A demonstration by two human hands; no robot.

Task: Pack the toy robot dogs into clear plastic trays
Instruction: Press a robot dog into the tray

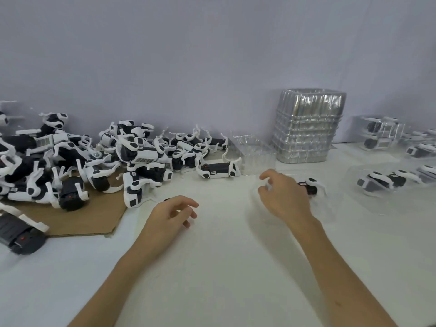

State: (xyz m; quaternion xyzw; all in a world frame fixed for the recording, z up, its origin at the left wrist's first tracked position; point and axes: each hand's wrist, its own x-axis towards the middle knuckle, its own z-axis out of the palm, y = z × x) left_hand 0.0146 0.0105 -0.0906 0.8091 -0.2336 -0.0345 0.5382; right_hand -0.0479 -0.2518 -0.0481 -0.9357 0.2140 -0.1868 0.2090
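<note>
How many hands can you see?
2. The left hand is over the white table, near the cardboard. The right hand is at a clear tray, beside the toy robot dog in it. None seem hidden.

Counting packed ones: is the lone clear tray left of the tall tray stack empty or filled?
Empty: the lone clear tray shows only see-through plastic, with no dog inside.

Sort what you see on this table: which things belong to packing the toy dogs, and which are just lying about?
Belongs to the job: pile of toy robot dogs; stack of clear plastic trays; single empty tray; filled trays at right.
Just lying about: brown cardboard sheet.
</note>
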